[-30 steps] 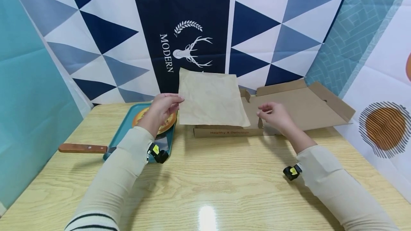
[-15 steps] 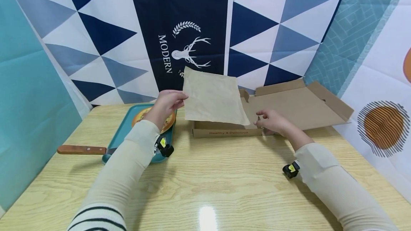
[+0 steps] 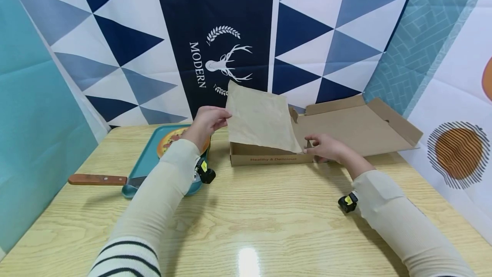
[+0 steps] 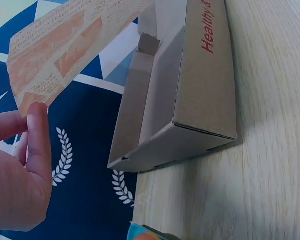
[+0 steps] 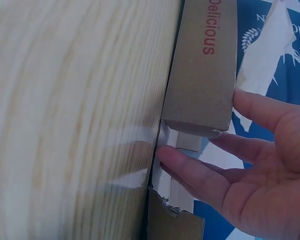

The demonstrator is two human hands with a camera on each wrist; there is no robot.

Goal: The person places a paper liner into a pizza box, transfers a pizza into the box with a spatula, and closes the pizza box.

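Note:
My left hand (image 3: 209, 124) pinches the left edge of a tan sheet of paper (image 3: 261, 116), which slants over an open cardboard pizza box (image 3: 246, 160). In the left wrist view, thumb and fingers of the left hand (image 4: 19, 170) meet on a corner of the paper (image 4: 64, 47), whose facing side carries newsprint-like printing. The right hand (image 3: 326, 146) is at the box's front right corner, close to the paper's lower right corner. Seen from the right wrist, the fingers of the right hand (image 5: 260, 150) are spread around the end of the box's front wall (image 5: 202, 75).
The box's lid (image 3: 353, 127) lies folded out to the right. At the left stands a teal tray (image 3: 144, 166) with a pizza (image 3: 171, 140) on it. A wooden-handled spatula (image 3: 98, 179) sticks out over the tray's left edge. A patterned cloth (image 3: 234, 46) hangs behind the table.
My left hand has moved right with the paper, whose lower right corner has dropped towards the box. The right hand has lowered slightly to the box's front corner.

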